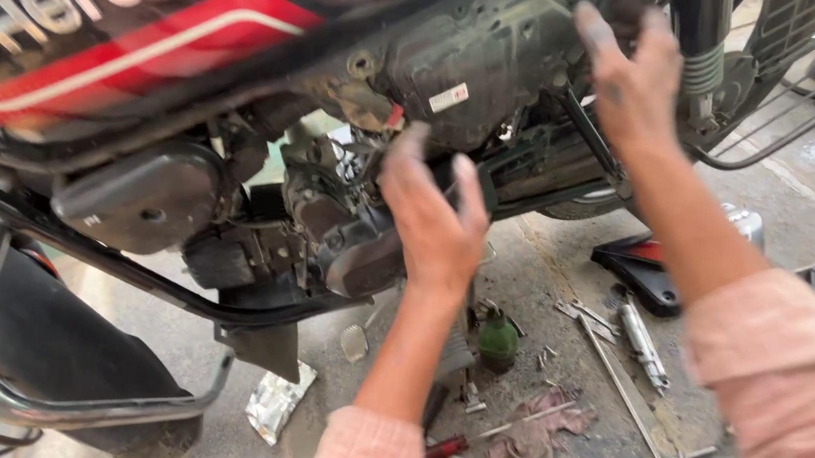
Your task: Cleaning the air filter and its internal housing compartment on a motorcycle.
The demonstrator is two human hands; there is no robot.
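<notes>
Motorcycle engine (349, 229) sits stripped and exposed; left hand (434, 219) reaches for it with loose, empty fingers. Right hand (632, 77), spread flat and grasping nothing, rests by the rear shock absorber (704, 26), seemingly steadying the frame.

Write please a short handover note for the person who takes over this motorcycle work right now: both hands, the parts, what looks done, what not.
Left hand: open, empty, fingers spread at the engine in the middle of the motorcycle.
Right hand: open, empty, raised near the rear shock absorber.
On the ground: green bottle, rag, red-handled screwdriver, loose metal tools, removed black and red side panel.
Done: side panel is off, the frame behind it exposed.
Left: no tool in hand; panel and loose parts not yet refitted.
</notes>
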